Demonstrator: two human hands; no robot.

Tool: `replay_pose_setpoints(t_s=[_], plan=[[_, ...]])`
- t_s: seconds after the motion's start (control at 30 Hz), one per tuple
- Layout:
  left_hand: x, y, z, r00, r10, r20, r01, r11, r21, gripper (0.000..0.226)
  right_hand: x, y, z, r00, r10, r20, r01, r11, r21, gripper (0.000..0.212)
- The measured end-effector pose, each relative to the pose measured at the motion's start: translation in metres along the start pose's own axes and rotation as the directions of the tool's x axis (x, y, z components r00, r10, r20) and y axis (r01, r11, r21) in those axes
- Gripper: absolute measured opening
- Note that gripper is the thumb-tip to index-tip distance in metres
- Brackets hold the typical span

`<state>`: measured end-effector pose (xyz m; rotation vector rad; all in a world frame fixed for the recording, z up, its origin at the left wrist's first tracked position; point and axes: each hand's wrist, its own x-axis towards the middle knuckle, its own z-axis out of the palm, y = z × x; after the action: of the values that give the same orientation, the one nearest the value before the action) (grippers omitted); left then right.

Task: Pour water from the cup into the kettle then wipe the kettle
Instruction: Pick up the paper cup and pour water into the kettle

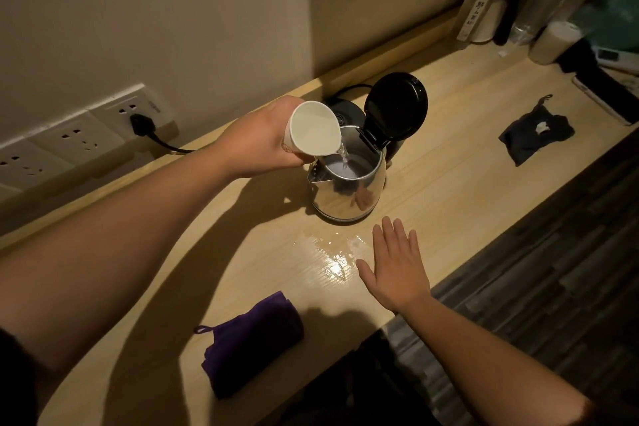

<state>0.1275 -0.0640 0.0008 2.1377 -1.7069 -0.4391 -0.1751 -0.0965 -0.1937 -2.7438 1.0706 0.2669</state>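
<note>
My left hand (257, 142) grips a white paper cup (313, 128), tipped on its side over the kettle. A thin stream of water runs from the cup's rim into the open mouth of the steel kettle (349, 190). The kettle's black lid (396, 107) stands flipped up at the back. My right hand (394, 264) lies flat with fingers spread on the wooden counter (466, 190), just in front of the kettle, holding nothing. A folded purple cloth (250, 342) lies near the counter's front edge, to the left of my right forearm.
A wet, shiny patch (332, 254) spreads on the counter in front of the kettle. A dark cloth (534, 135) lies to the right. Bottles and containers (525, 0) crowd the far right corner. A black plug (141, 124) sits in the wall sockets at the left.
</note>
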Motion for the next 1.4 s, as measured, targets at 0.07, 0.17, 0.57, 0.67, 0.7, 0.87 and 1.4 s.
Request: replay_pose_setpoints(t_s=[0.07, 0.17, 0.57, 0.67, 0.7, 0.87, 1.4], plan=[[0.001, -0.001, 0.000, 1.000, 0.005, 0.005, -0.005, 1.000, 0.017, 0.078, 0.000, 0.000, 0.000, 1.000, 0.000, 0.001, 0.000, 1.000, -0.003, 0.081], [0.002, 0.000, -0.002, 1.000, 0.017, 0.009, -0.017, 0.999, 0.030, 0.078, 0.000, -0.001, 0.000, 1.000, 0.000, -0.003, 0.000, 1.000, -0.005, 0.080], [0.002, -0.002, -0.002, 0.998, 0.052, 0.037, -0.055, 0.995, 0.086, 0.079, 0.000, 0.000, 0.001, 1.000, 0.002, -0.005, -0.002, 1.000, 0.000, 0.083], [0.003, -0.001, -0.003, 0.997, 0.061, 0.038, -0.065, 0.992, 0.105, 0.080, 0.000, -0.001, 0.001, 1.000, 0.001, -0.004, 0.000, 1.000, 0.005, 0.084], [0.003, -0.001, -0.003, 0.997, 0.066, 0.036, -0.070, 0.991, 0.113, 0.080, 0.000, -0.001, 0.000, 1.000, -0.001, -0.002, 0.001, 1.000, 0.006, 0.084], [0.003, 0.002, -0.006, 0.996, 0.084, 0.032, -0.088, 0.987, 0.132, 0.078, 0.000, 0.000, 0.000, 1.000, 0.000, -0.002, 0.000, 1.000, 0.007, 0.082], [0.001, 0.009, -0.012, 0.994, 0.101, 0.039, -0.106, 0.978, 0.179, 0.079, 0.000, -0.001, -0.002, 1.000, 0.010, 0.030, -0.009, 1.000, -0.013, 0.082]])
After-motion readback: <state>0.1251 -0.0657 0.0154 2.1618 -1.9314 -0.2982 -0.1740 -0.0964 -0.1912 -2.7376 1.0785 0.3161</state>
